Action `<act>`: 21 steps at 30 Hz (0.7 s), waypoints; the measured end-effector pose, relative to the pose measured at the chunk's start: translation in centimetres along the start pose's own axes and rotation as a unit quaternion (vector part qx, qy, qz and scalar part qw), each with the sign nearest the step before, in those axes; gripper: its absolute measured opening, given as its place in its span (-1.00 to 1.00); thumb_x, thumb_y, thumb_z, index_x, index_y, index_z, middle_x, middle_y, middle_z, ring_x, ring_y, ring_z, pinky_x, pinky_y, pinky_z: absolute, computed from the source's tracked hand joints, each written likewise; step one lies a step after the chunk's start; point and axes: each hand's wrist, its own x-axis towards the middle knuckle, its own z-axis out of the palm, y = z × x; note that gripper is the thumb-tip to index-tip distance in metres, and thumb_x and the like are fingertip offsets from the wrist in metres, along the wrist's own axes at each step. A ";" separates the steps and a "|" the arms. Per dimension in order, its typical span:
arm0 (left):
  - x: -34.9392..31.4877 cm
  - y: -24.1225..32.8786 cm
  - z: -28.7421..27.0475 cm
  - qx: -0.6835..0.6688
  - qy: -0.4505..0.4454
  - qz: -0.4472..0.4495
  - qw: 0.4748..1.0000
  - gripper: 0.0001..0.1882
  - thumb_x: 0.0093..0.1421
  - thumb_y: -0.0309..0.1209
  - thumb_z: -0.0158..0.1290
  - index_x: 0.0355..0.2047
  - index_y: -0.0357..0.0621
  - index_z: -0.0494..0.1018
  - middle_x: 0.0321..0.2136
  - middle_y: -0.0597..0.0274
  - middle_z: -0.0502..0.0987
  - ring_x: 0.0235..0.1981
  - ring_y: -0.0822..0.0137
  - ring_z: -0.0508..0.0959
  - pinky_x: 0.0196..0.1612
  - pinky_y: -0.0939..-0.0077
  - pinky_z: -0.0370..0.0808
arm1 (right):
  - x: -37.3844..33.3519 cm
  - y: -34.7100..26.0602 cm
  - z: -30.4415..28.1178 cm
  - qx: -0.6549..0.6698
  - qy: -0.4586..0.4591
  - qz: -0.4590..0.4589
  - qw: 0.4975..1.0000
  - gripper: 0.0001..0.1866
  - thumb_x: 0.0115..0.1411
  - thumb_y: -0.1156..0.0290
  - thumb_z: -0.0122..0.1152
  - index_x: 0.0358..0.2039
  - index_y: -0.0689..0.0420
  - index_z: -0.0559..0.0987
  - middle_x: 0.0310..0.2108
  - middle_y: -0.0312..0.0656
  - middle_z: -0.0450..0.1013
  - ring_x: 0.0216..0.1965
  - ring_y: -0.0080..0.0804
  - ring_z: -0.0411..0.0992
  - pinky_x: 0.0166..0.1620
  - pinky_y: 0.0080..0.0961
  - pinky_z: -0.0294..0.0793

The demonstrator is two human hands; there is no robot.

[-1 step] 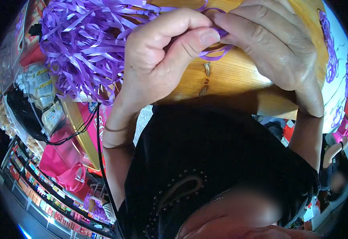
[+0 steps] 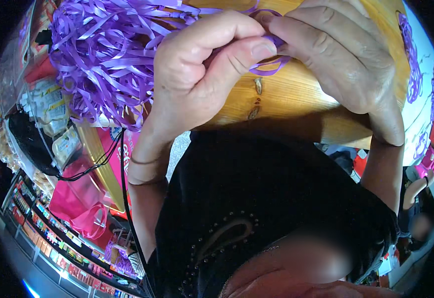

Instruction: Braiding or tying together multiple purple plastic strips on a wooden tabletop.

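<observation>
In the head view, the left hand sits at about eleven o'clock of centre, its thumb and forefinger pressed together, pinching a thin purple ribbon strand that loops out just below the thumb tip. The right hand, at one o'clock, meets it fingertip to fingertip; its fingers are curled close together over the same strand, though the grip itself is hidden behind the knuckles, so it probably pinches too. Both hands rest over a varnished wooden tabletop with dark knots. At ten o'clock a thick bunch of curled purple ribbon lies on the table's left part, touching the left hand. A black cable hangs down at eight o'clock, beside a pink bag.
</observation>
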 end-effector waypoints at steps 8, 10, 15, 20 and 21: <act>0.1 0.1 0.3 0.201 -0.037 0.176 0.963 -0.84 0.06 -0.55 0.11 -0.33 -0.34 0.45 -0.50 0.19 0.50 -0.48 0.37 0.48 -0.36 0.55 0.41 | -0.6 1.2 -1.1 0.088 -0.073 -0.054 0.992 -0.84 -0.21 0.50 0.24 -0.58 0.32 0.53 -0.70 -0.22 0.36 -0.70 -0.51 0.28 -0.61 -0.61 0.18; 0.6 0.2 0.5 0.206 -0.063 0.201 0.956 -0.83 0.02 -0.53 0.14 -0.36 -0.34 0.46 -0.53 0.15 0.50 -0.55 0.34 0.47 -0.47 0.54 0.38 | -1.1 0.8 -1.1 0.130 -0.064 -0.006 0.989 -0.85 -0.19 0.49 0.24 -0.58 0.32 0.54 -0.69 -0.21 0.36 -0.70 -0.51 0.28 -0.62 -0.61 0.19; 0.5 0.2 0.5 0.214 -0.076 0.249 0.942 -0.81 -0.04 -0.56 0.18 -0.38 -0.35 0.46 -0.62 0.17 0.43 -0.67 0.38 0.38 -0.62 0.58 0.28 | -2.1 -0.8 0.3 0.304 -0.003 0.146 0.941 -0.86 -0.11 0.47 0.25 -0.58 0.30 0.54 -0.68 -0.19 0.37 -0.71 -0.51 0.28 -0.64 -0.60 0.21; 0.2 -0.2 1.0 0.221 -0.066 0.277 0.933 -0.79 -0.08 -0.61 0.19 -0.38 -0.35 0.46 -0.69 0.21 0.35 -0.73 0.43 0.32 -0.68 0.62 0.21 | -3.3 -0.8 1.3 0.428 -0.015 0.199 0.882 -0.90 0.08 0.49 0.16 -0.36 0.18 0.56 -0.45 -0.20 0.47 -0.41 -0.39 0.42 -0.30 -0.59 0.39; 0.2 -0.2 1.0 0.229 -0.063 0.280 0.930 -0.79 -0.08 -0.61 0.19 -0.38 -0.35 0.46 -0.69 0.21 0.35 -0.73 0.43 0.32 -0.68 0.63 0.21 | -3.0 -0.7 1.4 0.427 0.007 0.181 0.886 -0.90 0.07 0.47 0.18 -0.41 0.23 0.55 -0.51 -0.19 0.45 -0.50 -0.41 0.40 -0.39 -0.59 0.37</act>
